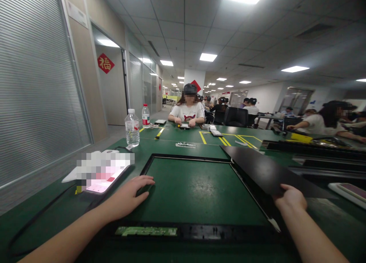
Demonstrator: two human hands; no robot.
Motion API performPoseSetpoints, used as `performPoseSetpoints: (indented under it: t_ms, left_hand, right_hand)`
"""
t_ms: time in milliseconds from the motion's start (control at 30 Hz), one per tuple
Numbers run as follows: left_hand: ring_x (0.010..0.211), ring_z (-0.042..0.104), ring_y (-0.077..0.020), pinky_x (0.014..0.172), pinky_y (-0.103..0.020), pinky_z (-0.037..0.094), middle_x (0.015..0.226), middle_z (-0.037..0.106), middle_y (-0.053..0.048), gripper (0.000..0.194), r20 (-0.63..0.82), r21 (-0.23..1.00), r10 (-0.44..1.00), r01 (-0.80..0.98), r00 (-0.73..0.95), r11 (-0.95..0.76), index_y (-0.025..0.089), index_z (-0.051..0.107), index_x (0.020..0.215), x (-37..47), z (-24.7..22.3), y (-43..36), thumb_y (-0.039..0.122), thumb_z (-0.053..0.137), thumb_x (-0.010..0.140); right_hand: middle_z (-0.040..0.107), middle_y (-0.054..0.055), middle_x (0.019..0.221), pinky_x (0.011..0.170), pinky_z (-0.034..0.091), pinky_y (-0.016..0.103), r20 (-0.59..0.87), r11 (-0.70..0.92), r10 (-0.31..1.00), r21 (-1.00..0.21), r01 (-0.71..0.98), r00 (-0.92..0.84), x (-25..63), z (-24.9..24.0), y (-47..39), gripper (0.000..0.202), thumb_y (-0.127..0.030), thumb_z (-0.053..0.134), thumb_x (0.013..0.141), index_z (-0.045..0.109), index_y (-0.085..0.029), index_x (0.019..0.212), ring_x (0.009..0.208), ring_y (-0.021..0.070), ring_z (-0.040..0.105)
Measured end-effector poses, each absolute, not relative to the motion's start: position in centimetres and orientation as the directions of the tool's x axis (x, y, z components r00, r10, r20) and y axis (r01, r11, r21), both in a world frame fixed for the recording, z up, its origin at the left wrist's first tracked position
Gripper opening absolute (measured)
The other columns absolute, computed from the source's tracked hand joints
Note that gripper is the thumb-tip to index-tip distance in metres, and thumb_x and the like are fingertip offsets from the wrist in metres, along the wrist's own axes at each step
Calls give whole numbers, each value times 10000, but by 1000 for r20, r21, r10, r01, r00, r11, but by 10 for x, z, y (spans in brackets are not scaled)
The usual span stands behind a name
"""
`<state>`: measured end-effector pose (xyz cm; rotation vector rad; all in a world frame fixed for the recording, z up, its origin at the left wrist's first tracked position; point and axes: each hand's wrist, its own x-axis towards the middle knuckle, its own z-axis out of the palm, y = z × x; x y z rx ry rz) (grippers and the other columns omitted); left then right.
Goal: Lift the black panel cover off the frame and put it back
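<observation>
Holding a tilted black panel [265, 169] by its near edge in the right hand [291, 200] — with fingers bent around it — at the right side of a black frame [206, 231] lying on the green table [161, 142]. Resting the left hand [133, 196] over the frame's left side, with fingers loosely extended; impossible to tell whether gripping the rim.
</observation>
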<state>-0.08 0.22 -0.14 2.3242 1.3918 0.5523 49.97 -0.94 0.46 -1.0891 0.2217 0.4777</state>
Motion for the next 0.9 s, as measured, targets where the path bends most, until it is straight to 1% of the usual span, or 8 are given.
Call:
performPoseSetpoints:
  t_ms: [67, 167, 333, 433, 533, 733, 900]
  left_hand:
    - [1237, 482, -241, 1073, -416, 331, 1328, 559, -60, 371, 141, 501, 887, 742, 439, -446, 233, 620, 1161, -1, -2, 2, 325, 487, 827]
    - [1233, 484, -238, 1072, -417, 330, 1327, 559, -63, 369, 143, 505, 883, 734, 447, -454, 231, 620, 1160, -1, -1, 1, 313, 487, 826]
    - [1238, 480, -249, 1075, -434, 319, 1321, 567, -61, 371, 141, 524, 890, 730, 434, -439, 242, 625, 1162, 1, 2, -1, 324, 494, 826]
    - [1241, 476, -249, 1075, -433, 319, 1323, 564, -62, 371, 140, 531, 892, 727, 431, -435, 243, 625, 1163, 0, 2, -1, 326, 494, 827]
    - [1237, 479, -248, 1072, -436, 321, 1318, 568, -59, 361, 145, 540, 889, 718, 435, -439, 250, 631, 1152, -1, 0, 0, 320, 500, 823]
    - [1229, 488, -250, 1069, -432, 326, 1311, 575, -58, 359, 165, 541, 885, 711, 435, -450, 252, 640, 1143, -2, -2, 1, 327, 509, 816]
    - [1229, 486, -251, 1068, -431, 325, 1310, 575, -66, 360, 160, 534, 887, 718, 434, -447, 241, 638, 1142, -1, -1, 1, 322, 503, 819]
  right_hand:
    - [537, -48, 669, 594, 571, 342, -421, 379, 224, -793, -476, 879, 500, 4, -8, 286, 68, 561, 508, 462, -174, 625, 497, 97, 544]
    - [560, -38, 691, 592, 577, 336, -441, 382, 193, -789, -481, 877, 499, 6, -8, 300, 76, 578, 498, 481, -170, 638, 517, 109, 565]
    - [577, -33, 713, 492, 556, 280, -455, 384, 213, -775, -502, 865, 496, 9, -10, 335, 103, 553, 482, 486, -171, 663, 500, 110, 576]
    - [583, -29, 715, 457, 539, 268, -456, 384, 222, -772, -508, 862, 495, 10, -12, 327, 107, 539, 477, 486, -168, 648, 476, 111, 573]
    - [583, -35, 713, 463, 542, 285, -456, 380, 217, -775, -505, 863, 494, 11, -12, 331, 107, 538, 473, 486, -169, 647, 451, 107, 565]
    - [586, -31, 719, 523, 561, 337, -450, 384, 199, -781, -492, 871, 493, 12, -12, 316, 105, 559, 480, 488, -160, 637, 447, 105, 560]
    - [585, -21, 732, 463, 547, 298, -457, 392, 205, -772, -501, 865, 493, 12, -12, 308, 109, 556, 497, 481, -156, 634, 477, 115, 578]
